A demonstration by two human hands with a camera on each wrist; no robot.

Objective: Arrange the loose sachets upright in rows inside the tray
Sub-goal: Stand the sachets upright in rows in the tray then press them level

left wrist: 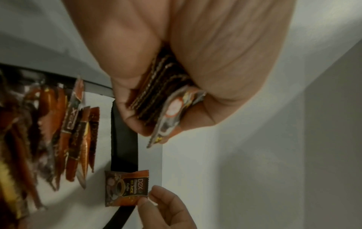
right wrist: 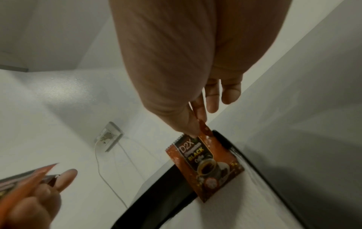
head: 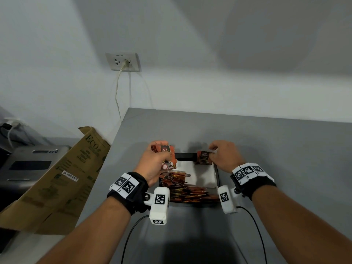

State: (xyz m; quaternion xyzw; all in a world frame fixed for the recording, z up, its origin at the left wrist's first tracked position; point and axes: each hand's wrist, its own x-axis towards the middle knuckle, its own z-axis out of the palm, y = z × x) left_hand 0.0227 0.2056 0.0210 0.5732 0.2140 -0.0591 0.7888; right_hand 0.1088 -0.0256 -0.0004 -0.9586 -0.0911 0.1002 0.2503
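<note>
Head view: the left hand [head: 155, 164] clasps a stack [head: 165, 156] of sachets, held square and face-out, probably as a ready supply. The right hand [head: 223, 157] pinches one sachet [head: 204, 158] by its top corner and stands it against the far wall of the tray [head: 216, 174], seemingly to begin a row there. A loose pile [head: 187, 191] lies jumbled in the tray's near part, with the white floor bare between. "D2X" reads on the held sachets. At left a carton [head: 62, 180] reads "ECO".

Left wrist view: fingers [left wrist: 129, 114] and thumb curl round the stack [left wrist: 156, 99], its edges aligned. Below, the other hand's fingertips [left wrist: 156, 195] nip the single sachet [left wrist: 126, 188], marked "D2X BLACK Coffee", at the tray's black rim [left wrist: 123, 139]. The pile [left wrist: 58, 131] hangs blurred at left.

Right wrist view: thumb and forefinger grip the sachet [right wrist: 205, 167] by a corner, the other fingers [right wrist: 213, 102] loose; its bottom edge touches the tray floor, its face upright though tilted. The label reads "D2X BLACK Coffee". A wall socket [right wrist: 109, 136] shows behind.
</note>
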